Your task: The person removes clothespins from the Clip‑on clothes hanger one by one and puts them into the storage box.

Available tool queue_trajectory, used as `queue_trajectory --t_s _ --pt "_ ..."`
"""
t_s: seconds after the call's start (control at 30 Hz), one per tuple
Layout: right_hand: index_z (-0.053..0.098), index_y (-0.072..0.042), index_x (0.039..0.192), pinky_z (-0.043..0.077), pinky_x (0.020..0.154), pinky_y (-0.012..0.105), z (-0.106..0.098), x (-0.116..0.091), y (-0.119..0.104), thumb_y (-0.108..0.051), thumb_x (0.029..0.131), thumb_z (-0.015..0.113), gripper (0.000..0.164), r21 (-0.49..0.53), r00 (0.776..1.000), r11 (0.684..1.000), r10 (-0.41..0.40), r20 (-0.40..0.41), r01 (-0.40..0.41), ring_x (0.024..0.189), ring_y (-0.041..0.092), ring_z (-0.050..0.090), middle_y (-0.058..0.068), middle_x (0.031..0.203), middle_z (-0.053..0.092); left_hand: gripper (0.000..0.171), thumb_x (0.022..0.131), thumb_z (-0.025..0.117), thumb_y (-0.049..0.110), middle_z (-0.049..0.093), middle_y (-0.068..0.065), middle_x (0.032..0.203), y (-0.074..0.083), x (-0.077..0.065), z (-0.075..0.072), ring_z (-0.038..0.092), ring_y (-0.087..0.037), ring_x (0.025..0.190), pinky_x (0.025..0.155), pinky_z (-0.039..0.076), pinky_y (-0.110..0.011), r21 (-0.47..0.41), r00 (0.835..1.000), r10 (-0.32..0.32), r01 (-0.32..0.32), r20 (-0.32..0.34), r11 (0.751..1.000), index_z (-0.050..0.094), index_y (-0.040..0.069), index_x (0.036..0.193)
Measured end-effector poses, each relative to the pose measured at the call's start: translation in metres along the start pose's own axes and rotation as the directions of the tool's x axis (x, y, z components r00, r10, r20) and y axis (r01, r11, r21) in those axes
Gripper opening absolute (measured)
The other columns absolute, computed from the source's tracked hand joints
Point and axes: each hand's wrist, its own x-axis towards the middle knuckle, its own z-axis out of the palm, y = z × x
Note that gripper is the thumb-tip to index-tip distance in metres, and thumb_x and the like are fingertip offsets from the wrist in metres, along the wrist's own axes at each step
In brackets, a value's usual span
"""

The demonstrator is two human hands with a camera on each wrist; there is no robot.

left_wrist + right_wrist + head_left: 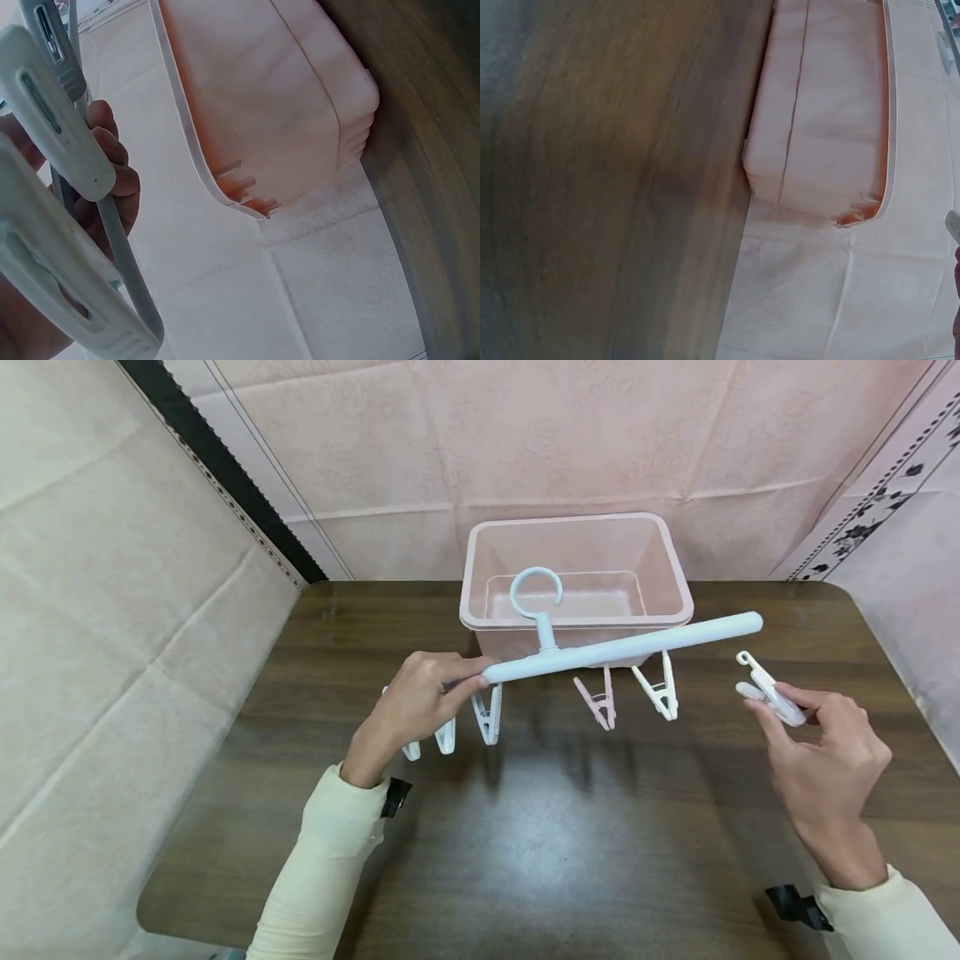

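Note:
My left hand [420,697] holds a pale blue hanger [622,649] by the left part of its bar, with the hook upright. Several clothespins dangle from the bar: white ones near the left hand, a pink clothespin [600,700] and a white clothespin [660,689] further right. Large and close in the left wrist view are white clothespins [56,112] beside the fingers. Off the bar's right end, my right hand [832,752] pinches a loose white clothespin [768,689] between thumb and fingers. Only a sliver of that hand shows at the right wrist view's edge.
Behind the hanger, a pink plastic bin [577,527] stands at the far edge of the dark wooden table [540,843]. No contents show inside it. Pale patterned cloth [562,435] hangs behind the table, and more cloth is at the sides.

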Motion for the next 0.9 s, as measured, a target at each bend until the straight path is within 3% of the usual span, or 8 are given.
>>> queue_trajectory --t_s 0.43,0.7,0.9 --pt "0.073 0.01 0.092 0.034 0.081 0.01 -0.002 0.0 -0.01 -0.019 0.08 0.085 0.034 0.05 0.999 0.998 -0.026 0.035 0.024 0.066 0.042 0.051 0.027 0.08 0.068 0.026 0.094 0.072 0.011 0.067 0.001 0.078 0.001 0.001 0.002 0.04 -0.009 0.057 0.051 0.034 -0.027 0.044 0.999 -0.013 0.012 0.031 0.999 0.074 0.005 0.119" --pt "0.073 0.01 0.092 0.034 0.081 0.01 -0.003 0.004 -0.016 -0.047 0.087 0.077 0.057 0.083 0.998 0.995 -0.055 0.043 0.051 0.065 0.04 0.05 0.027 0.079 0.067 0.026 0.093 0.073 0.011 0.067 0.0 0.078 0.001 0.001 0.002 0.039 -0.009 0.057 0.051 0.033 -0.027 0.062 0.999 -0.014 0.012 0.032 0.998 0.075 0.006 0.118" --pt "0.074 0.009 0.093 0.035 0.079 0.01 -0.001 0.01 -0.02 -0.052 0.086 0.075 0.062 0.098 0.996 0.993 -0.075 0.042 0.071 0.065 0.037 0.05 0.027 0.078 0.067 0.027 0.093 0.073 0.012 0.062 0.002 0.071 0.0 0.0 0.002 0.036 -0.008 0.055 0.05 0.032 -0.027 0.069 0.999 -0.021 0.019 0.035 0.997 0.075 0.006 0.119"
